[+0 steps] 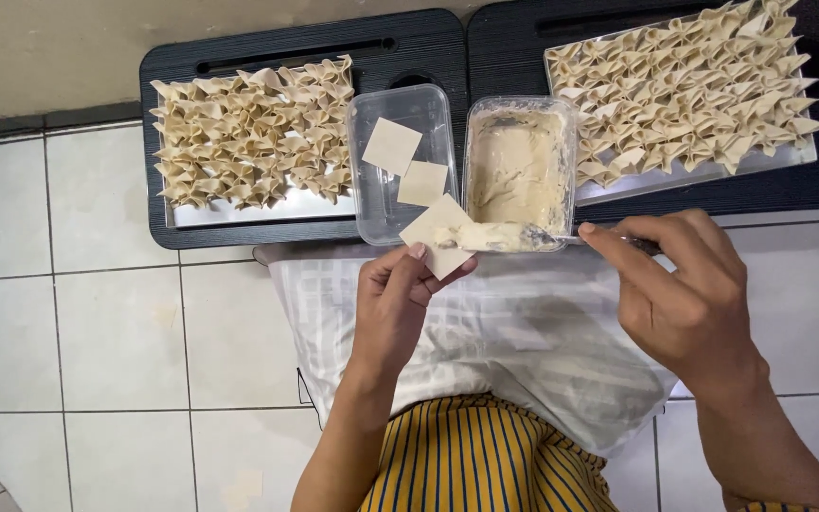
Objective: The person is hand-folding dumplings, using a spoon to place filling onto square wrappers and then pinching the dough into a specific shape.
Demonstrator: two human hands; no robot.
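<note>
Dough square (438,239) sits pinched in your left hand (392,303). Your right hand (680,289), at three o'clock, grips a spoon (561,239) smearing paste on it.

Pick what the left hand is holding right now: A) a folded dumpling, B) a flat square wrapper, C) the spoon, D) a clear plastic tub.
B: the left hand pinches a flat square wrapper by its near edge, while the right hand holds the spoon, which lays pale filling across the wrapper.
</note>
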